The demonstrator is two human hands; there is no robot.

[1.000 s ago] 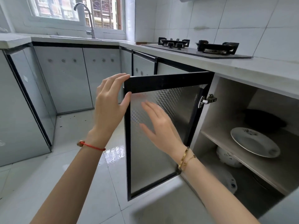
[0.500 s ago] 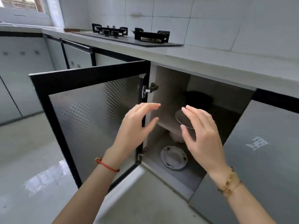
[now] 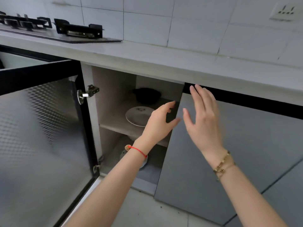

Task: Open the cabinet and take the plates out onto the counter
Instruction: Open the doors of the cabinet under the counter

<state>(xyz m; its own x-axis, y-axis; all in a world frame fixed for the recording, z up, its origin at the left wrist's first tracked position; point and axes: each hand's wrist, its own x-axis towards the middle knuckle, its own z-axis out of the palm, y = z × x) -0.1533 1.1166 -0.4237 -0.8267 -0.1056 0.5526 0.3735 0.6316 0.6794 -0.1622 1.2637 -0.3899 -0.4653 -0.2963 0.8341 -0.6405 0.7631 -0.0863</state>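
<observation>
The left cabinet door [image 3: 44, 128] with its black frame and patterned glass stands wide open. Inside, a white plate [image 3: 137, 116] lies on the middle shelf [image 3: 114, 126]. A second plate [image 3: 122, 155] on the cabinet floor is mostly hidden behind my left wrist. My left hand [image 3: 159, 122] is open, fingers spread, at the cabinet mouth just right of the shelf plate, touching nothing. My right hand [image 3: 203, 118] is open in front of the shut grey right door [image 3: 237, 161], fingertips near that door's top left corner.
A black pot [image 3: 146, 95] sits at the back of the shelf. The grey counter [image 3: 164, 63] runs above the cabinet, with a black gas hob [image 3: 65, 32] at the left. A wall socket [image 3: 282, 12] is at the upper right. Pale floor tiles lie below.
The view has swung right and nearer to the cabinet. Both hands have moved right, from the opening towards the edge of the shut right door. The left door stays open.
</observation>
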